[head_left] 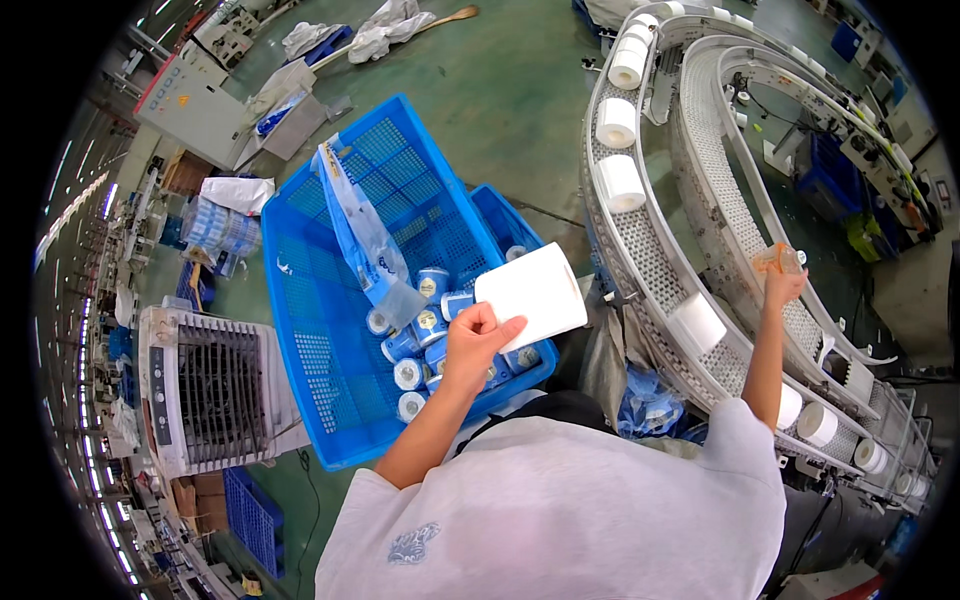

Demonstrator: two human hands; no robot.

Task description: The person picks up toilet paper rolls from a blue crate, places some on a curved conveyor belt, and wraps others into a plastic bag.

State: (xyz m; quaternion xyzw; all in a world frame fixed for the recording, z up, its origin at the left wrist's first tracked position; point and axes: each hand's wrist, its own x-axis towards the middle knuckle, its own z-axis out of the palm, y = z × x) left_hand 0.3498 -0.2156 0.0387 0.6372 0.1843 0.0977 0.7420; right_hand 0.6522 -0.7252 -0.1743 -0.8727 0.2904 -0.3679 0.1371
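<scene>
My left hand (474,348) pinches a plain white paper roll (540,290) by its near edge, thumb on top. The roll is above the right side of a large blue plastic basket (300,370). Inside the basket lie several rolls in blue-and-white wrappers (430,322) and a long blue-and-clear plastic wrapper (365,245). Stretched out over the conveyor's inner lane, my right hand (783,287) is closed around a small orange and clear object (778,260), whose kind I cannot make out.
On my right, a curved conveyor (640,245) carries several white rolls (620,183). A smaller blue crate (495,215) stands behind the basket. Left of it are an air cooler (215,390) and a blue pallet (252,520). Crumpled plastic bags (648,402) hang beside the conveyor.
</scene>
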